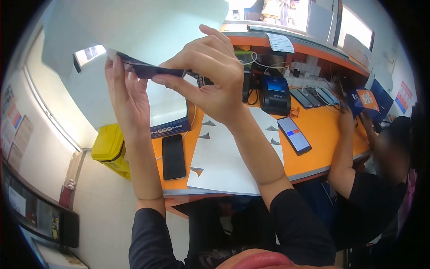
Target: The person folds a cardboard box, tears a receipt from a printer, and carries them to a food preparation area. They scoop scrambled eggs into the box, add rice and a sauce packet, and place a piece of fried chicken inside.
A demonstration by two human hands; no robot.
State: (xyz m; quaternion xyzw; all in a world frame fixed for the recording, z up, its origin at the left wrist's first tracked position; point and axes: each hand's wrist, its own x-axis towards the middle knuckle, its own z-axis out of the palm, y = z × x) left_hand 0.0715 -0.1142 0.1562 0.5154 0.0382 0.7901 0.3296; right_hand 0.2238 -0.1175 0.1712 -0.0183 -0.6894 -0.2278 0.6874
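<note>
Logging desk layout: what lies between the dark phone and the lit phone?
White notched paper sheets, flat on the orange desk, seen in the head view.

Between your left hand [127,96] and right hand [210,76], the thin slab [152,70] looks dark and glossy, glass or smooth plastic; you cannot tell which. Your sleeves [152,237] are matt black cloth. The desk [320,123] has a smooth orange laminate top with a soft sheen, and a pale grey strip along its near edge. The white sheets [224,159] on it look like matt paper or thin card. The phone [174,157] by the left edge has a glossy black glass face. The printer [275,95] near the far edge is matt black plastic. The bin [107,144] past the left edge is smooth yellow plastic.
</note>
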